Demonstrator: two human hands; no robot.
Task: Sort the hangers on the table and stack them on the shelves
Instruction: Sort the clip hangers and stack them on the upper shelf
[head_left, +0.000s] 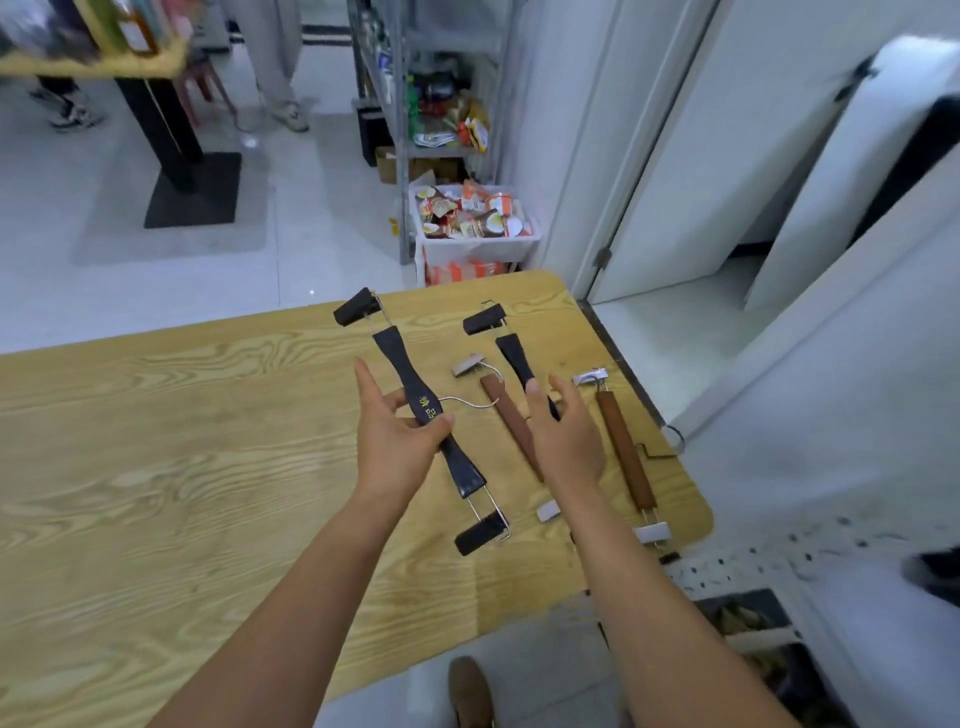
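Observation:
My left hand (397, 436) grips a black clip hanger (395, 353) by its middle, just above the wooden table (156, 441); its metal hook points right. My right hand (563, 436) hovers open, fingers spread, over a second black clip hanger (511, 351) and a brown wooden clip hanger (501, 405) lying on the table. Both are partly hidden under that hand. Another brown clip hanger (623, 452) lies near the table's right edge.
A metal shelf rack (400, 104) with packaged goods stands beyond the table. A white bin (478, 244) of snacks sits at its foot. White doors and panels rise on the right. A person's legs show far back.

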